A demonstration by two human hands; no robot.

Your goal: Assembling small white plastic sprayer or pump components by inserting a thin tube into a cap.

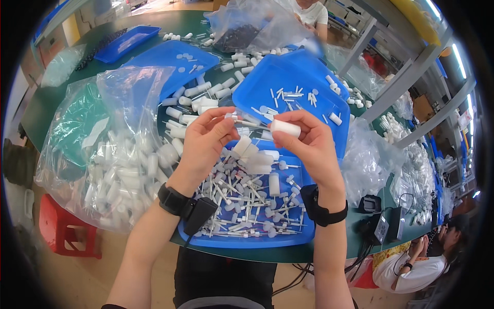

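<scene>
My left hand pinches the capped end of a thin white rod. Its free end points right, toward a white plastic cylinder held on its side between my right thumb and fingers. I cannot tell whether the rod's tip is inside the cylinder. Both of my hands are raised above a blue tray heaped with pale rods with round caps. Several more white cylinders lie at that tray's far side, below my hands.
A clear bag of white cylinders stands at the left. Beyond my hands lie a blue tray with loose rods and scattered cylinders. Grey metal bars rise at the right. One person sits opposite, another at lower right.
</scene>
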